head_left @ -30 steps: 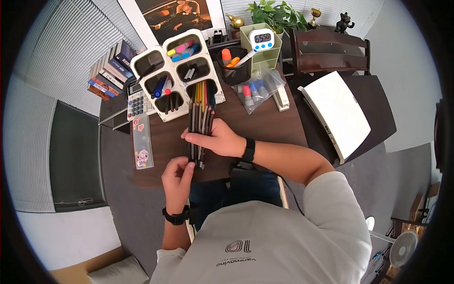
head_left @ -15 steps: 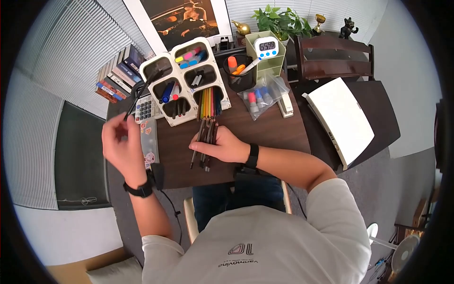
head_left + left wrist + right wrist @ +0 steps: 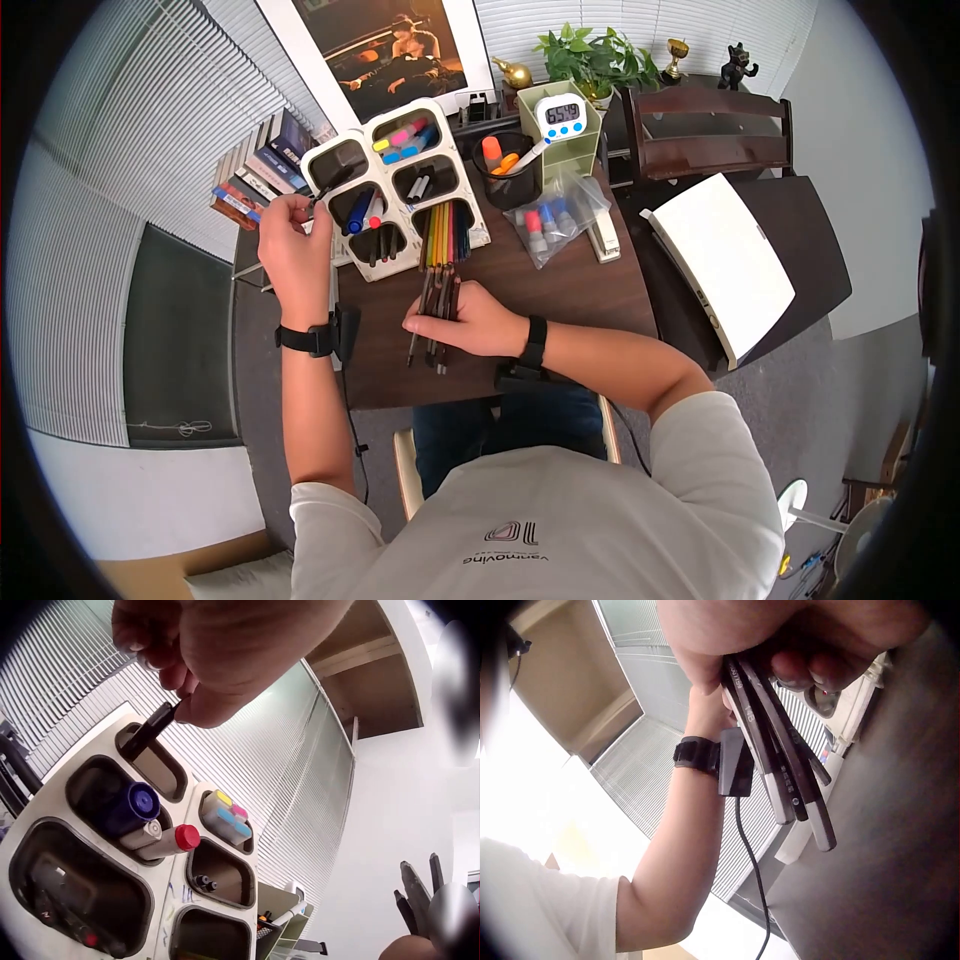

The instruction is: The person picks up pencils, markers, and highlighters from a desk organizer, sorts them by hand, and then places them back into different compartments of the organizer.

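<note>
My left hand (image 3: 295,255) pinches a black pencil (image 3: 151,729) between thumb and fingers. The pencil's lower end dips into the top-left compartment of a white pen organizer (image 3: 166,896). Lower on the desk, my right hand (image 3: 478,322) grips a bundle of dark pencils (image 3: 436,300), their ends fanning out below the fist in the right wrist view. Colored pencils (image 3: 440,232) stand in the organizer's lower-right compartment, just beyond that bundle. Thick markers (image 3: 135,810) fill the middle-left compartment, and highlighters (image 3: 408,143) lie in the top-right one.
Right of the organizer stand a black mesh cup (image 3: 512,185), a green holder (image 3: 572,160) with a white timer (image 3: 562,116), a clear bag of bottles (image 3: 550,225) and a stapler (image 3: 604,238). Books (image 3: 265,165) stand at the left, and a framed picture (image 3: 390,65) behind.
My left hand has gone from the lower ends of the pencil bundle up and left to the organizer's top-left compartment, taking a dark pencil along. The right hand still holds its bundle, slightly lower.
</note>
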`<state>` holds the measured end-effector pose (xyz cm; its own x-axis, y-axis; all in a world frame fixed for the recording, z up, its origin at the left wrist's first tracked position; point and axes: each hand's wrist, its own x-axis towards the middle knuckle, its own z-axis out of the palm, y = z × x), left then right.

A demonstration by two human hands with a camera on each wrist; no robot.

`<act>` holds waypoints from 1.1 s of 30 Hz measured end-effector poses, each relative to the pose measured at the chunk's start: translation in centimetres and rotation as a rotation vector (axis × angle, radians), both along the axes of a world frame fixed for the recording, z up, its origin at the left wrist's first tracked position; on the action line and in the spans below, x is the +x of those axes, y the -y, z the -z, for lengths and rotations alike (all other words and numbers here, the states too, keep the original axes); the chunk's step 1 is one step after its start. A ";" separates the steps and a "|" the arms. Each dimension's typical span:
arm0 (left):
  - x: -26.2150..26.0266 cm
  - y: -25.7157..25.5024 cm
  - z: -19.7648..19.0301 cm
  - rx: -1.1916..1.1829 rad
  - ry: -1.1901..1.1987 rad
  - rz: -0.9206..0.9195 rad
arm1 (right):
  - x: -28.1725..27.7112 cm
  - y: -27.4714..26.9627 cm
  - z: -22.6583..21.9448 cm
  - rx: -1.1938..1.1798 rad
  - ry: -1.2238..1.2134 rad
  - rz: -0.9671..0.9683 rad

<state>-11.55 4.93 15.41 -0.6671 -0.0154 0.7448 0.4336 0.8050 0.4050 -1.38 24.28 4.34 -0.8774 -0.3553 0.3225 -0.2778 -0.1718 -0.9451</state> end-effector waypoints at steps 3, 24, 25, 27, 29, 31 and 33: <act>-0.5 0.1 0.1 -0.001 -0.004 0.009 | 0.1 -0.1 -0.1 0.019 0.037 -0.020; 16.5 2.8 10.9 0.415 0.671 0.360 | -0.2 0.2 0.3 -0.141 0.187 -0.029; 16.6 2.9 10.9 0.486 0.636 0.326 | -0.1 0.3 0.2 -0.127 0.170 -0.039; 16.7 3.1 10.2 0.592 0.530 0.258 | 0.0 0.4 0.3 -0.130 0.176 -0.051; 16.1 3.8 8.9 0.687 0.327 0.201 | -0.2 0.4 0.4 -0.136 0.180 -0.057; 14.7 4.2 6.7 0.624 0.149 0.166 | -0.3 0.4 0.6 -0.069 0.104 -0.059; 12.6 4.0 4.3 0.596 0.059 0.119 | -0.3 0.4 0.7 -0.056 0.100 -0.067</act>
<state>1.02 0.90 11.06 -0.7294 -0.3413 0.5929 0.4700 0.3797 0.7968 -1.67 23.92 3.63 -0.8809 -0.3985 0.2554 -0.1686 -0.2399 -0.9560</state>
